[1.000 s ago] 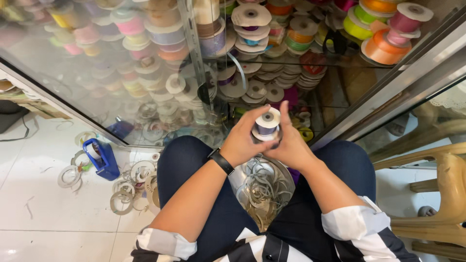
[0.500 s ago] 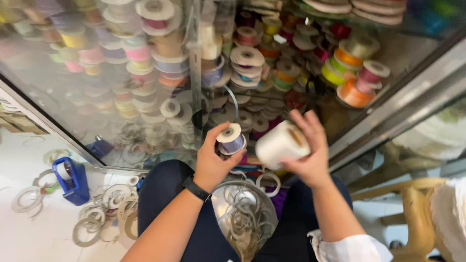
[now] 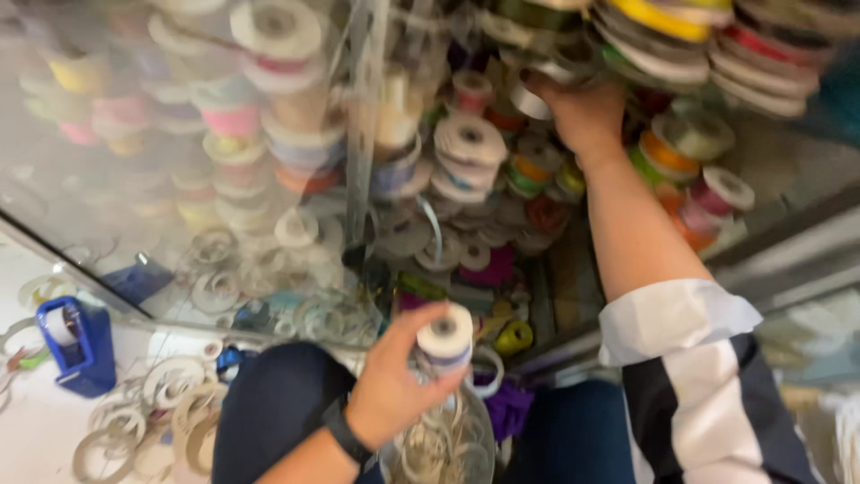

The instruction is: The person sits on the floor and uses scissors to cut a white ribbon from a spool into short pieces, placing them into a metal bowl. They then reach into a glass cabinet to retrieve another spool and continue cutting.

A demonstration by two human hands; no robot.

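My left hand (image 3: 399,376) holds a small spool of ribbon (image 3: 445,339) with a white top and a blue band, just above my lap. My right hand (image 3: 582,112) is stretched far into the open glass cabinet, fingers closed around a silver-grey ribbon roll (image 3: 528,100) among the stacked spools. A black band sits on my left wrist (image 3: 345,435). The frame is blurred by motion.
The glass cabinet (image 3: 363,134) is packed with ribbon spools of many colours. Empty cardboard rings (image 3: 170,408) litter the white floor at left, beside a blue tape dispenser (image 3: 76,336). A clear bag of rings (image 3: 443,444) rests on my lap.
My right hand has gone from holding a white roll near my lap up into the cabinet. My left hand stays low with the small spool. The view tilted upward.
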